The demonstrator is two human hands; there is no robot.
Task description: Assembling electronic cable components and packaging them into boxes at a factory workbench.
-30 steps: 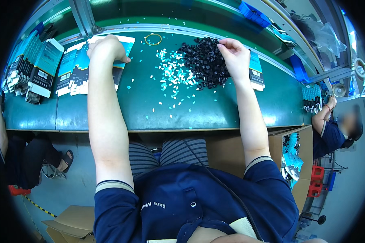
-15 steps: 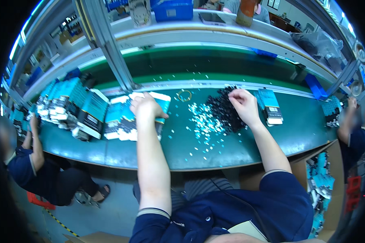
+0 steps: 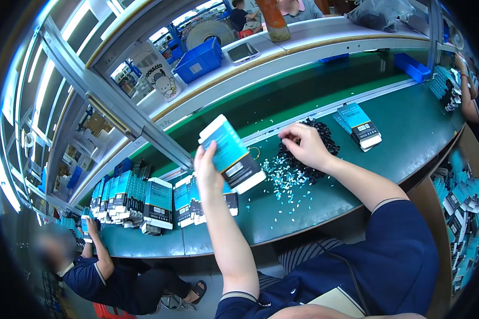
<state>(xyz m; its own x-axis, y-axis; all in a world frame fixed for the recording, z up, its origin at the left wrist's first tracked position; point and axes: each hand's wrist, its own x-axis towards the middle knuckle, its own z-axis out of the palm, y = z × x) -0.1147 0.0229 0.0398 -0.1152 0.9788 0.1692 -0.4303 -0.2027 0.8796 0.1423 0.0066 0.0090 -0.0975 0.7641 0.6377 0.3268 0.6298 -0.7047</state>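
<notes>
Surroundings: a long green workbench [image 3: 324, 207] runs from the lower left to the upper right, with a raised shelf [image 3: 282, 53] along its far edge.
Left end of the bench: rows of teal and black boxes [image 3: 138, 199] stand on edge, packed close together, near the front edge.
Middle of the bench: a scatter of small pale bits [image 3: 287, 183] lies just in front of a heap of small black parts [image 3: 316, 151].
Right part of the bench: a short stack of teal boxes [image 3: 359, 125] lies flat, well apart from the heap.
On the shelf: a blue bin [image 3: 199, 58], a phone [image 3: 242, 51] lying flat, and the foot of an orange bottle [image 3: 274, 24].
In the way: a slanted metal post [image 3: 117, 106] crosses above the left end of the bench, just beside the lifted box.
Other people: a seated person's hand [image 3: 90, 228] rests on the boxes at the bench's left end; another person's arm [image 3: 465, 101] shows at the right end.
Left hand [image 3: 207, 170]: raised above the bench, clasping a box from below.
Held box [image 3: 231, 154]: flat, teal face with a white rim and a black band at its lower end, tilted, above the middle of the bench.
Right hand [image 3: 303, 146]: fingers curled down onto the black parts; whether it grips one cannot be told.
</notes>
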